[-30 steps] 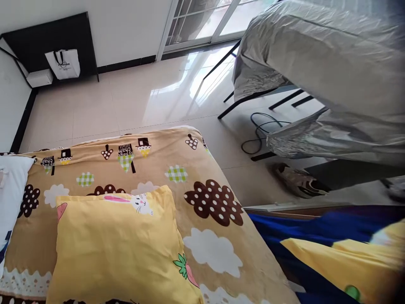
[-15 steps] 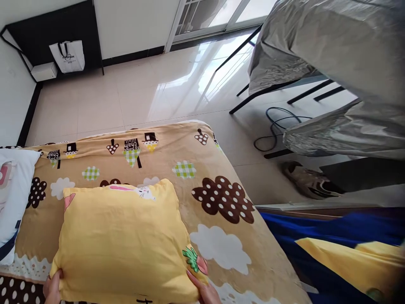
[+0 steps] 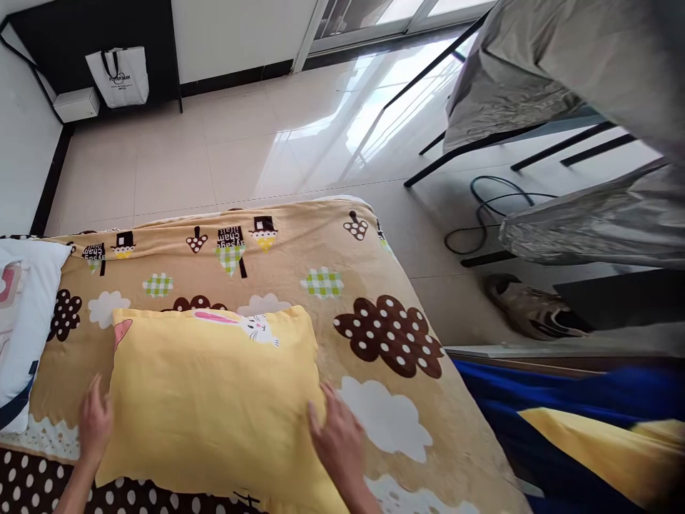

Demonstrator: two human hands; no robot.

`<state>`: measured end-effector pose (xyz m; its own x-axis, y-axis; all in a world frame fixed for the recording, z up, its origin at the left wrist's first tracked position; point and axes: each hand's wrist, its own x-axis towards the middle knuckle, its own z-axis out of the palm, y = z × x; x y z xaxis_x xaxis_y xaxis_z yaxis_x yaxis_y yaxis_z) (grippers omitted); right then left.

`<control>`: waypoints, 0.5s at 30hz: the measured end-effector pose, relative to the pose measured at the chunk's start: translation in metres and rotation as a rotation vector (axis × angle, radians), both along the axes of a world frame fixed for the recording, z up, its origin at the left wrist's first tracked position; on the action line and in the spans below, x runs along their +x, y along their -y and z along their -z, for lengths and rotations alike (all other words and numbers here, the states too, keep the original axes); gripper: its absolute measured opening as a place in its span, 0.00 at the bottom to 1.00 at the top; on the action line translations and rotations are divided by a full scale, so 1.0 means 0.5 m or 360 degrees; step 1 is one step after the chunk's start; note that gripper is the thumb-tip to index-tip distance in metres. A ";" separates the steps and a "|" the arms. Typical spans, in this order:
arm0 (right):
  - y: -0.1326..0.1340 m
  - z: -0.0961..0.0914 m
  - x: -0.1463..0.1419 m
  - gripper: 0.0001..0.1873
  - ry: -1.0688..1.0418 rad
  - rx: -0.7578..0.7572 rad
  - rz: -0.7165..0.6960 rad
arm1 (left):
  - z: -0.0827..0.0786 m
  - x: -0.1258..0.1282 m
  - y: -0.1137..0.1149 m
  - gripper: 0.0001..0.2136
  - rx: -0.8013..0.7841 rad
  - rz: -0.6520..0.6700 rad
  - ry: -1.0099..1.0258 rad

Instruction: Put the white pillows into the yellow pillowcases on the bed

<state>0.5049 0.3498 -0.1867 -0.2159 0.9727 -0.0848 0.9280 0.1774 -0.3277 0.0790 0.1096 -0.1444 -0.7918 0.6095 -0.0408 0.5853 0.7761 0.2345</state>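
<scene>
Yellow pillow (image 3: 214,400): flat on patterned bedspread (image 3: 300,246), which bears its weight | Left hand (image 3: 95,421): beside left edge, fingers extended, slightly parted | Right hand (image 3: 340,439): at right edge, thumb wide of fingers | Opposed placement apparently suits even control.

A home, in what looks like a bedroom
A bed (image 3: 454,435) dressed in a tan cover (image 3: 289,257) printed with clouds, trees and hats fills the foreground, with a yellow pillow (image 3: 214,407) bearing a cartoon rabbit and a piece of white bedding (image 3: 43,285) lying on it; around it are a glossy tiled floor (image 3: 176,157), plain walls (image 3: 240,36) with dark skirting (image 3: 235,78), a glazed door (image 3: 369,18) letting in daylight, grey sheeting (image 3: 535,93) draped over dark-legged furniture, a shoe (image 3: 529,310) on the floor and a white carrier bag (image 3: 120,78) against a black panel (image 3: 48,43)
</scene>
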 end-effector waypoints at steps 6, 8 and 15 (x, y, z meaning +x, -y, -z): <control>-0.002 -0.014 -0.343 0.30 -0.0190 -0.0041 -0.1061 | 0.046 0.200 -0.360 0.24 0.0175 0.0923 0.0086; -0.016 0.016 -0.331 0.29 -0.0139 -0.0135 -0.1063 | 0.087 0.209 -0.355 0.23 0.0019 0.0918 0.0101; -0.162 0.139 0.064 0.32 0.0056 -0.0979 -0.0230 | 0.098 -0.053 0.009 0.20 -0.0563 -0.0416 0.0340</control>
<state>0.5367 0.4307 -0.2561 -0.3283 0.7050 -0.6286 0.9209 0.0908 -0.3791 0.0526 0.1050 -0.1934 -0.8678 0.3105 -0.3880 0.3275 0.9446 0.0235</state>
